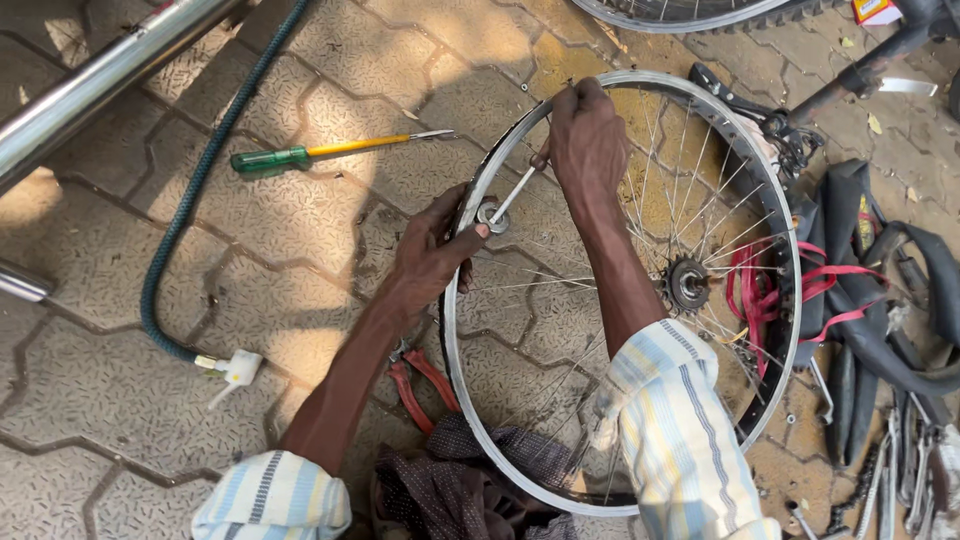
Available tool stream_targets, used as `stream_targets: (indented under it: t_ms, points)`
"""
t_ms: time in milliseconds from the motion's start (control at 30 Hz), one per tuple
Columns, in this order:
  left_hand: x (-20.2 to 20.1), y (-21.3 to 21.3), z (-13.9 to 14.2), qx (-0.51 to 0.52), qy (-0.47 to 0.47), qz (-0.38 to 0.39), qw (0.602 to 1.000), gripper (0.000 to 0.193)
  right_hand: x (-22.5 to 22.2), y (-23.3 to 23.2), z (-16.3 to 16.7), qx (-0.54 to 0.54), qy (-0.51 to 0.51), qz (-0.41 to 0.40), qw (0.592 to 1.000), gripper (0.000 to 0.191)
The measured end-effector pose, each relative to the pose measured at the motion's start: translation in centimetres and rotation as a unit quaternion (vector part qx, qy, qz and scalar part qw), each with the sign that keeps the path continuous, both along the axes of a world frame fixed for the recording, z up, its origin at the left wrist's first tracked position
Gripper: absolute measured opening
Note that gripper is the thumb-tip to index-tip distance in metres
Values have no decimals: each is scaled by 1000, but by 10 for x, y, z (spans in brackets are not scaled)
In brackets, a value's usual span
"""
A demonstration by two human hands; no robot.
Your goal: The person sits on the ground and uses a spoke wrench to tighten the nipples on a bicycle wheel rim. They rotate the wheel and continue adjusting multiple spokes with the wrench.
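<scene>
A bare bicycle wheel (790, 230) with a silver rim, thin spokes and a rusty sprocket hub (687, 284) lies on the paving. My left hand (432, 252) grips the rim's left side, thumb pressed by the round head of a small metal spoke tool (504, 203). My right hand (586, 140) reaches over the rim's top left and is closed on the tool's upper end. Both forearms cross the wheel, with striped sleeves rolled up.
A green-handled screwdriver with yellow shank (330, 150) lies left of the wheel. A dark air hose (190, 200) ends in a white nozzle (235, 370). Red-handled pliers (420, 385) and dark cloth (460, 485) lie near me. Black inner tubes and red strips (870, 300) sit right.
</scene>
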State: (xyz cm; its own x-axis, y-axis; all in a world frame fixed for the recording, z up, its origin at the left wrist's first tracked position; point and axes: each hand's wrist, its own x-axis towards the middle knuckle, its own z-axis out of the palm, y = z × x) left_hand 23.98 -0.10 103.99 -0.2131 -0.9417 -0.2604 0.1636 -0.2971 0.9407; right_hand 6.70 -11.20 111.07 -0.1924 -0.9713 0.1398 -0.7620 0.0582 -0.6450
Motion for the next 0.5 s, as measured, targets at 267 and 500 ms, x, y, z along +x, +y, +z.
stream_targets:
  t_ms: [267, 500]
  points:
    - [-2, 15, 23, -13, 103, 19, 994, 72, -8, 23, -12, -3, -11, -47, 999, 42]
    - [-4, 25, 23, -4, -42, 7, 999, 77, -1, 32, -21, -11, 40, -53, 998, 43]
